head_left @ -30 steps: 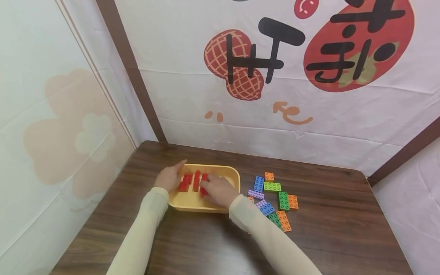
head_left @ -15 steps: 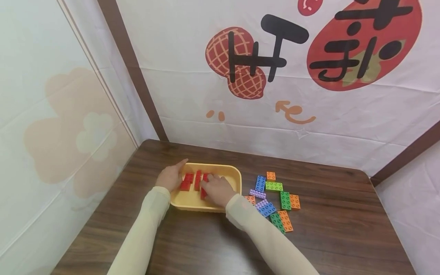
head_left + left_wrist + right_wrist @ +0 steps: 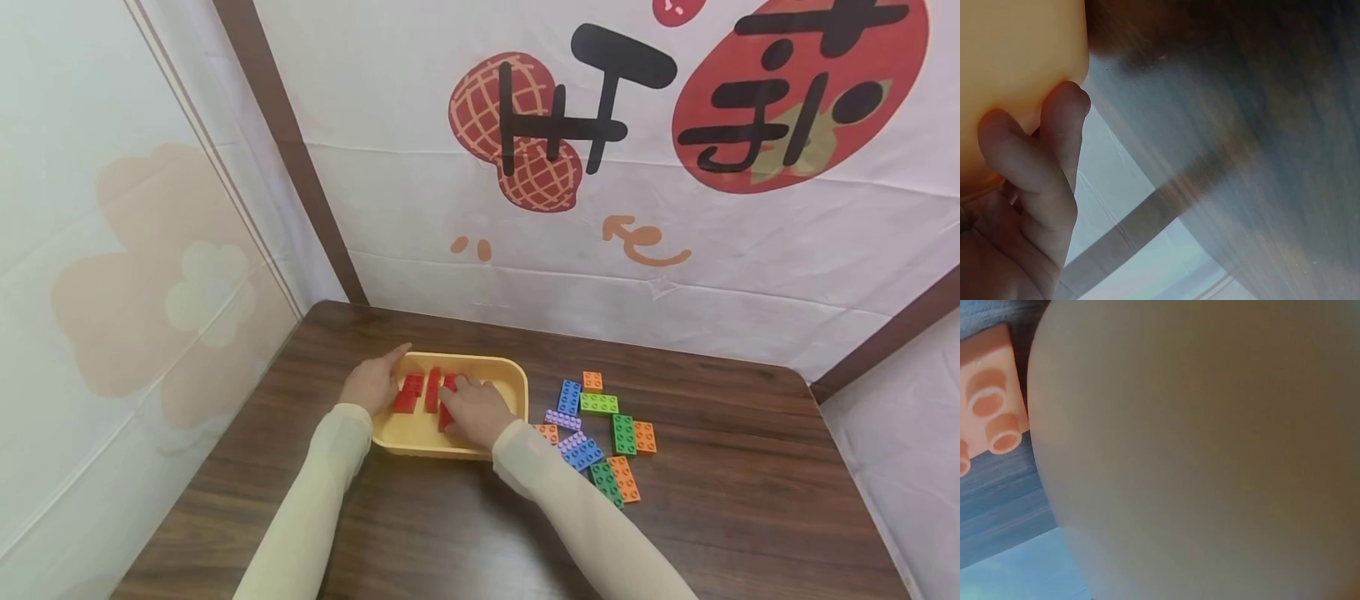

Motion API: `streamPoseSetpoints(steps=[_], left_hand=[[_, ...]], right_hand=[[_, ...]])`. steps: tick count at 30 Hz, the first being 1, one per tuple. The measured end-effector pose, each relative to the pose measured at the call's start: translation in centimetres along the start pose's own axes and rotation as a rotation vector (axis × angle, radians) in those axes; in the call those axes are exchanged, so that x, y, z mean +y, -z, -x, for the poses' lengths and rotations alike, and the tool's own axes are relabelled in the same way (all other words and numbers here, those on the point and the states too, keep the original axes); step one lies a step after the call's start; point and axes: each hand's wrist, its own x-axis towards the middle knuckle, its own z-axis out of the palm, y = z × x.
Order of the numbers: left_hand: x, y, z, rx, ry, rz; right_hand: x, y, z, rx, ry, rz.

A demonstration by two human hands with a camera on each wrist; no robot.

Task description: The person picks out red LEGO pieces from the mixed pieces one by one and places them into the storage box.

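Note:
A yellow tray (image 3: pixel 431 452) sits at the far left part of the table, and its outer wall (image 3: pixel 1016 56) shows close up in the left wrist view. My left hand (image 3: pixel 367 385) grips the tray's left end, with bent fingers (image 3: pixel 1060 144) against the wall. Inside, several red toy bricks (image 3: pixel 405 401) lie toward the left, one long red brick (image 3: pixel 432 390) standing apart from them. My right hand (image 3: pixel 476 410) reaches in over the right rim and holds another red brick (image 3: pixel 446 417), partly hidden by the fingers.
Right of the tray lie several loose bricks: blue (image 3: pixel 569 397), lime green (image 3: pixel 598 404), purple (image 3: pixel 563 419), green (image 3: pixel 623 434) and orange (image 3: pixel 623 478). An orange brick (image 3: pixel 988 394) shows beside the tray in the right wrist view. A printed cloth wall (image 3: pixel 420 208) stands behind the table.
The red brick under my right hand has shifted slightly in the tray, with the fingers still on it. My left hand keeps its place on the tray. The head view has tilted slightly.

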Motion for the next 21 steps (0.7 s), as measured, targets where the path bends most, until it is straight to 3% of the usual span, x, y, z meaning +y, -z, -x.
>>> streamPoseSetpoints(steps=[14, 21], left_hand=[[-0.02, 0.05, 0.02, -0.004, -0.009, -0.008], [-0.02, 0.06, -0.01, 0.0, -0.013, -0.021]], right_hand=[[-0.4, -0.25, -0.14, 0.03, 0.074, 0.047], [-0.55, -0.2, -0.1, 0.022, 0.076, 0.014]])
